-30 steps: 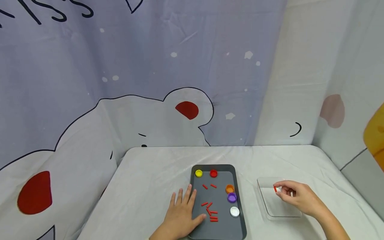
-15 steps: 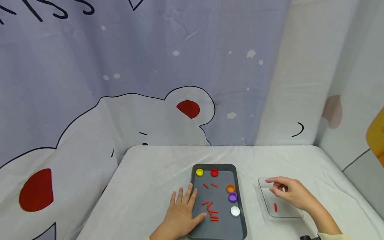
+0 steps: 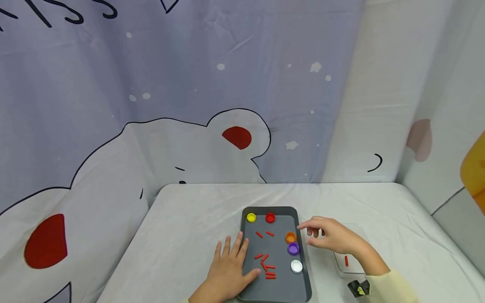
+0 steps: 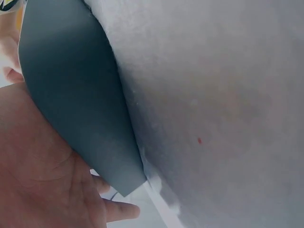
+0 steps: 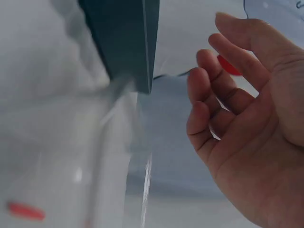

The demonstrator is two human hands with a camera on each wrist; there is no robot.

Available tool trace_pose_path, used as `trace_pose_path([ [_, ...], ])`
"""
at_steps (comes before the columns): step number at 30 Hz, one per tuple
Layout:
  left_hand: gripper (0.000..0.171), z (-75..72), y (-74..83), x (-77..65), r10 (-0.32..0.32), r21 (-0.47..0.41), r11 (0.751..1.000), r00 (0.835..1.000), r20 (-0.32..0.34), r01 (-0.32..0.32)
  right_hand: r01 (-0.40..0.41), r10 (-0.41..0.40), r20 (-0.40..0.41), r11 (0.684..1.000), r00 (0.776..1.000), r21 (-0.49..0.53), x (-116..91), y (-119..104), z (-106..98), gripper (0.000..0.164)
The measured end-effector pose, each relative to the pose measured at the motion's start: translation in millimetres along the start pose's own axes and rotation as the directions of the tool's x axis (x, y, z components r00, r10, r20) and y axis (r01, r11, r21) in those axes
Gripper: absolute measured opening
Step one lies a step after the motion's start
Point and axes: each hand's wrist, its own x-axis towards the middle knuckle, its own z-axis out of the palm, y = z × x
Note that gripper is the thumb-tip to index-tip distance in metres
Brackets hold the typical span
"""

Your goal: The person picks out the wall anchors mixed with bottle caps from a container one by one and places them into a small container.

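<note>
My left hand [image 3: 226, 269] rests spread over the left rim of a dark grey tray [image 3: 280, 290]. In the left wrist view, its palm lies along the tray's outer side. Several short red sticks [image 3: 264, 266] lie scattered on the tray to the right of that hand. My right hand [image 3: 331, 236] is held just past the tray's right rim, near the orange cap [image 3: 290, 237] and purple cap [image 3: 293, 248]. Its fingers are loosely bent with nothing between them, as the right wrist view shows. One red stick [image 3: 346, 261] lies in a clear plastic box [image 3: 350, 275], partly hidden by the right forearm.
A yellow cap [image 3: 251, 217] and a red cap [image 3: 270, 217] sit at the tray's far end. Lower on its right side is a white cap [image 3: 297, 266]. White cloth [image 3: 197, 219] covers the table, and a printed curtain [image 3: 170, 75] hangs behind it.
My right hand let a red stick go into the clear box, then moved left toward the tray. The left hand has stayed in place.
</note>
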Motion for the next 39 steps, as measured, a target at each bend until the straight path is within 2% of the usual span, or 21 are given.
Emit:
trace_pose_path([
  [11,0.091,-2.0,1.9,-1.0,-0.02,0.02,1.0,1.0,0.001,0.02,-0.061,0.067,0.178,0.997,0.982,-0.042,55.0,-3.7,17.5,0.033],
  [18,0.09,2.2,-2.0,0.8,-0.021,0.028,0.999,1.0,-0.005,0.021,-0.05,0.07,0.256,0.995,0.964,-0.084,86.7,3.7,37.2,0.034],
  [25,0.089,1.4,-0.4,0.6,0.001,0.044,0.999,1.0,-0.017,0.0,-0.072,0.099,0.297,0.992,0.95,-0.101,98.9,15.0,50.0,0.034],
  [32,0.09,0.2,1.0,-0.1,0.0,0.037,0.999,1.0,-0.009,0.001,-0.035,0.082,0.31,0.987,0.947,-0.156,107.0,26.5,56.5,0.032],
  [39,0.089,3.0,-0.7,0.3,0.001,0.038,0.999,1.0,-0.027,0.0,-0.017,0.094,0.333,0.974,0.938,-0.227,114.2,27.7,59.7,0.032],
])
